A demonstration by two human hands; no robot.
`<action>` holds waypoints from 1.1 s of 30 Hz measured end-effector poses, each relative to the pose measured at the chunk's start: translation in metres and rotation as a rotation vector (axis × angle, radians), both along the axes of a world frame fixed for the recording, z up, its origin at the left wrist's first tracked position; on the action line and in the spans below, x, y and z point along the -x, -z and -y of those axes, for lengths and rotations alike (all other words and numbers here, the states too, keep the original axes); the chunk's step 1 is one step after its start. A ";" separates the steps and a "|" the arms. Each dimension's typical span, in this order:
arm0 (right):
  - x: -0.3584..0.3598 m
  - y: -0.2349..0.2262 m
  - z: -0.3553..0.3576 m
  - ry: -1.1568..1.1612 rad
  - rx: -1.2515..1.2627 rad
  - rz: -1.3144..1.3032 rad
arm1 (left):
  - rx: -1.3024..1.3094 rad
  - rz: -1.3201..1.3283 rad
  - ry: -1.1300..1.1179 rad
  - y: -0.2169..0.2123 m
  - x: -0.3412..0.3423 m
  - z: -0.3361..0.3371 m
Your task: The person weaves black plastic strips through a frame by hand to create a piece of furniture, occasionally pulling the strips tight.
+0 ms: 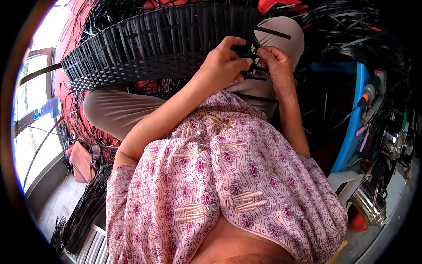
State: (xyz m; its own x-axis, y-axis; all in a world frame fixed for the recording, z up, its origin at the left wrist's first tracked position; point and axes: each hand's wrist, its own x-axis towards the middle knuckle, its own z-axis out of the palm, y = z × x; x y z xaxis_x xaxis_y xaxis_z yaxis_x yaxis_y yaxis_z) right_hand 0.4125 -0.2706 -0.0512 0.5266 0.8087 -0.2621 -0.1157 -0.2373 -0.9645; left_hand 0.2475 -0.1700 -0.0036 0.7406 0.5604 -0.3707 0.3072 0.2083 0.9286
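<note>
A black woven basket [145, 46], made of flat strips, lies curved across my bent legs. At its right end, my left hand [225, 61] has its fingers curled around the loose strips at the edge. My right hand [278, 66] is just beside it, thumb and forefinger pinching a black strip [255, 42]. Both hands meet close together over my right leg. Another loose strip end [274, 32] sticks out past the weave over my knee. The fingertips partly cover the crossing of the strips.
Heaps of loose black strips [343, 26] lie at the far right and under the basket. On the right, a blue plastic edge [354, 119] stands near an orange-and-black tool [364, 99] and shiny metal pots [369, 200]. A clear bottle [48, 108] is at the left by the window.
</note>
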 end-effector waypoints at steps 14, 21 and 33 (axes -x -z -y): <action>0.001 0.004 -0.001 0.023 -0.011 -0.066 | 0.386 0.069 -0.197 -0.018 -0.007 0.011; 0.000 0.002 -0.002 0.012 0.013 -0.063 | 0.541 0.172 -0.231 0.001 -0.011 0.002; -0.026 -0.002 -0.011 -0.226 0.070 -0.158 | 0.581 0.178 -0.253 -0.003 -0.009 -0.001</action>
